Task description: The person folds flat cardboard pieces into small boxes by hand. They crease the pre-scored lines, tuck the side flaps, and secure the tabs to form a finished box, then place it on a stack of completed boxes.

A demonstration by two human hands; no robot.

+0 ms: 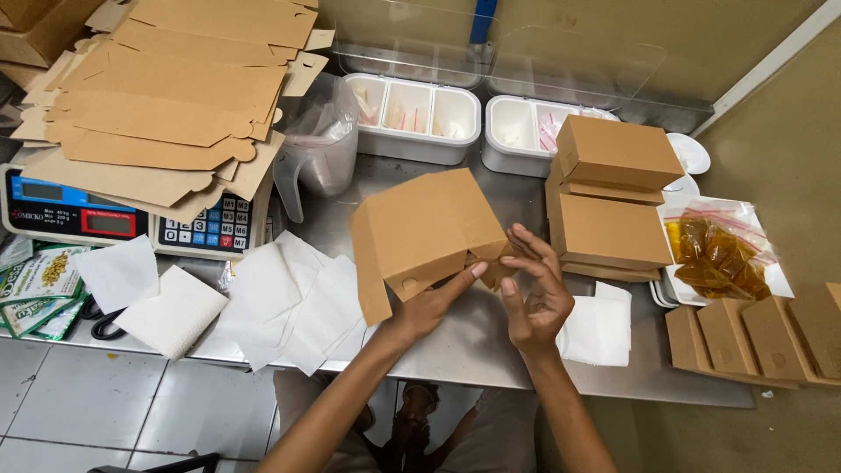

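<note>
I hold a half-folded brown cardboard box (420, 229) above the steel counter (464, 342). My left hand (429, 302) grips it from underneath, thumb pressed against its lower edge. My right hand (534, 289) is at the box's right end, fingers spread and touching a small flap there. One long side panel hangs down loose on the left of the box.
A stack of finished brown boxes (609, 201) stands to the right. Flat box blanks (166, 96) lie over a digital scale (105, 219). White paper sheets (289, 298) cover the counter's left. Two white compartment tubs (412, 114), a plastic jug (320, 144) and bagged amber sauce (714, 254) sit behind.
</note>
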